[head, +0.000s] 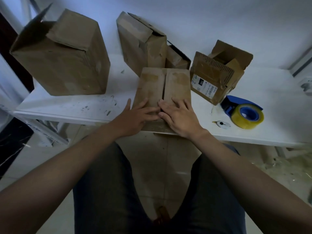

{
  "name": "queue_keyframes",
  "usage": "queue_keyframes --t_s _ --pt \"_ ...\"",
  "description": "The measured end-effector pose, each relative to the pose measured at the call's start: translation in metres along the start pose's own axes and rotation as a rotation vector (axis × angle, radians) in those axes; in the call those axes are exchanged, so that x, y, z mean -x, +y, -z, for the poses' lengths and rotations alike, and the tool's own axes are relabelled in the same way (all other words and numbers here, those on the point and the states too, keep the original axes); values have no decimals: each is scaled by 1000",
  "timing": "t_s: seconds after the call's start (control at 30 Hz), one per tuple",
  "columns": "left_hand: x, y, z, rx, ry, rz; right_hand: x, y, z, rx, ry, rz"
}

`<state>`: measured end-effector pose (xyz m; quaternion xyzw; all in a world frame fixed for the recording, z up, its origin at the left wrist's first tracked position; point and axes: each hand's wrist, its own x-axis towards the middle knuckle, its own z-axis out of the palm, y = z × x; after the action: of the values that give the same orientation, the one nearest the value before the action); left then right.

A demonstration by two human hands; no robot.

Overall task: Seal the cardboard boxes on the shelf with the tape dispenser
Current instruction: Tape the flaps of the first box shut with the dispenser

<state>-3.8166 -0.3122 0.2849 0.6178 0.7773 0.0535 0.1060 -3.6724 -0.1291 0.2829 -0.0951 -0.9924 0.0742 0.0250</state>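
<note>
Closed-flap box (152, 85) lying at the front edge of the white shelf (67, 105), its two top flaps folded shut and meeting along a narrow central seam with no tape visible across it. Left hand (140, 115): grip spread, fingers straight and flat on the left flap, thumb out to the side over the shelf. Right hand (180, 119): grip likewise spread, fingers fanned flat on the right flap. The fingertips of the two hands meet at the near end of the seam.

Tape dispenser (243, 112), blue with a yellowish roll, lying on the shelf to the right of the box, apart from both hands. Small white object (222, 124) just beside it; too small to identify. Open labelled box (214, 78) just behind the dispenser, flaps raised. Tall box (141, 43) and a small box (177, 59) directly behind the pressed box, against the wall (202, 17). Large box (62, 56) at the shelf's left end, one flap standing up. Below the shelf: the person's dark trousers (104, 191) and the floor (160, 157).
</note>
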Motion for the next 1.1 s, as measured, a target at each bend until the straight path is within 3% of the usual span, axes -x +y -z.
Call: queue_keyframes --t_s 0.23,0.37,0.57,0.73,0.93,1.1 --pt "-8 6 -3 162 121 57 2 -2 -13 180 126 20" --pt "-13 10 -6 163 250 97 4 1 -21 307 91 36" --pt "-19 22 -12 95 375 189 1 3 -24 308 100 41" --pt "-21 34 -20 -91 372 250 2 6 -26 294 126 77" --pt "-23 27 -25 -100 435 230 2 4 -30 260 255 56" --pt "-14 21 -21 -102 416 220 3 5 -32 288 182 27"
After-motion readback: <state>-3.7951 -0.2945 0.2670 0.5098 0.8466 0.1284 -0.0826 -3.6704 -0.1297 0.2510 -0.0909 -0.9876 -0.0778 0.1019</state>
